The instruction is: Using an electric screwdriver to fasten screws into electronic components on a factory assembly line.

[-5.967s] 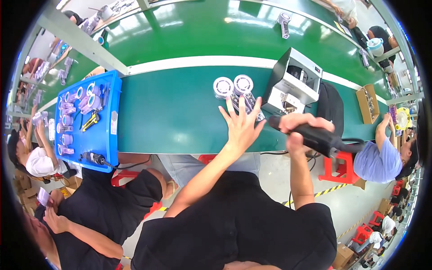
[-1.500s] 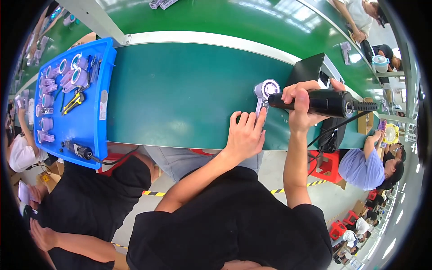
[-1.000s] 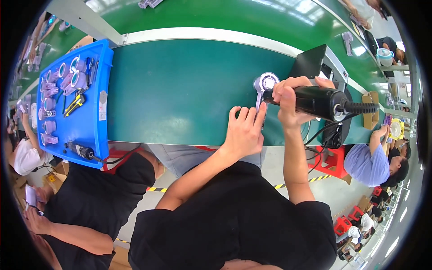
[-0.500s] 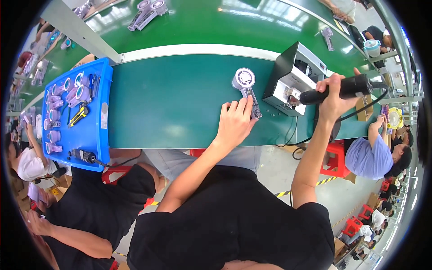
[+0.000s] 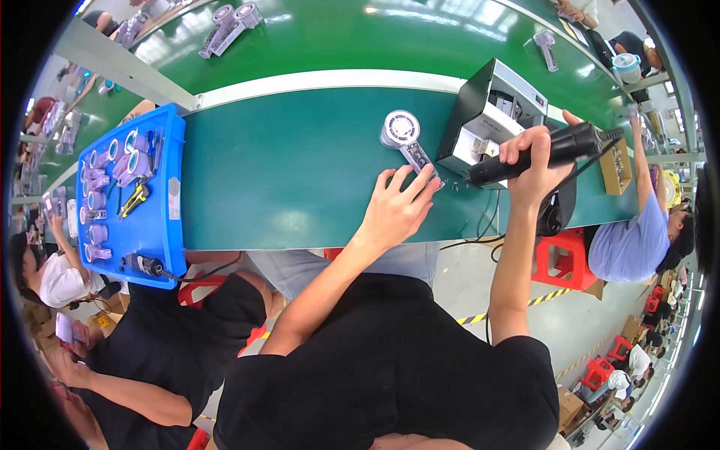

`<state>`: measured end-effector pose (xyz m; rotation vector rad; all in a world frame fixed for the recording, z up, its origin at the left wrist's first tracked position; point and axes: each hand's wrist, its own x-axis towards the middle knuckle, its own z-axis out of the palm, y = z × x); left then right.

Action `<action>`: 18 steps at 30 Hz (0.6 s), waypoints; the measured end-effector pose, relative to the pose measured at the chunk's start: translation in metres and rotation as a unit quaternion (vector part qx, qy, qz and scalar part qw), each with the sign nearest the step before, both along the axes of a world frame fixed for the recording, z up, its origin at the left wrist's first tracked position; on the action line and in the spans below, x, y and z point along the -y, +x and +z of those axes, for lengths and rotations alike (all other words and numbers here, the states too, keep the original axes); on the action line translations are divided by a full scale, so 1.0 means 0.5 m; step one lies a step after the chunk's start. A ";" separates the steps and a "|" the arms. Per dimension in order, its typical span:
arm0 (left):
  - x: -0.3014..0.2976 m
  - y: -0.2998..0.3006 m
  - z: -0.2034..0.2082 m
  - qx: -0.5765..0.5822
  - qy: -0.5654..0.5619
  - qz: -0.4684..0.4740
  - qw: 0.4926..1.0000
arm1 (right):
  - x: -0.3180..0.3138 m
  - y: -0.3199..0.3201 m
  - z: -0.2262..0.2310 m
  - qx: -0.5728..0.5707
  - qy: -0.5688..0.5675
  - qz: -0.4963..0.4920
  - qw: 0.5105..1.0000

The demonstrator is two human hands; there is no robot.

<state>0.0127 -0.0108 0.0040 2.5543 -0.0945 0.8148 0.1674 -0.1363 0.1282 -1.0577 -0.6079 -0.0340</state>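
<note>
On the green mat lies a small handheld fan (image 5: 403, 129) with a round lilac-and-white head. Its handle (image 5: 417, 156) shows exposed electronics and points toward me. My left hand (image 5: 394, 208) is open, fingers spread, with the fingertips at the handle's lower end, partly covering it. A black electric screwdriver (image 5: 551, 156) is gripped in my right hand (image 5: 534, 169), raised and tilted, its front end toward the left. That end hangs in front of a black-and-white screw feeder (image 5: 491, 124), apart from the fan. Several tiny screws (image 5: 455, 184) lie between fan and feeder.
At the left, a blue tray (image 5: 174, 217) holds several fans, a yellow cutter (image 5: 135, 199) and another screwdriver (image 5: 142, 262). A cable trails from my screwdriver. Behind a white rail (image 5: 330, 81) runs a green belt carrying fans (image 5: 229, 28). People sit at both sides; a cardboard box (image 5: 615, 169) stands right.
My right hand has moved the screwdriver slightly left and down, in front of the feeder. The left hand's fingers have spread and slid toward the handle's end.
</note>
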 end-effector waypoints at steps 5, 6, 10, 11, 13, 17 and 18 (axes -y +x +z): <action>0.005 0.002 -0.006 -0.007 0.012 0.017 1.000 | -0.014 -0.029 -0.033 0.042 -0.025 -0.005 0.999; 0.005 0.003 -0.008 -0.006 0.014 0.018 1.000 | -0.016 -0.030 -0.036 0.039 -0.031 -0.008 0.999; 0.005 0.004 -0.009 -0.006 0.015 0.018 1.000 | -0.015 -0.030 -0.054 0.030 -0.040 0.000 0.999; 0.005 0.004 -0.008 -0.006 0.016 0.018 1.000 | -0.015 -0.029 -0.054 0.029 -0.040 0.000 0.999; 0.006 0.003 -0.008 -0.008 0.015 0.018 1.000 | -0.015 -0.030 -0.053 0.042 -0.047 0.002 0.998; 0.004 0.003 -0.006 -0.008 0.010 0.015 1.000 | -0.016 -0.032 -0.056 0.038 -0.053 0.006 0.998; 0.005 0.004 -0.006 -0.006 0.002 0.012 1.000 | -0.017 -0.033 -0.059 0.048 -0.056 0.009 0.997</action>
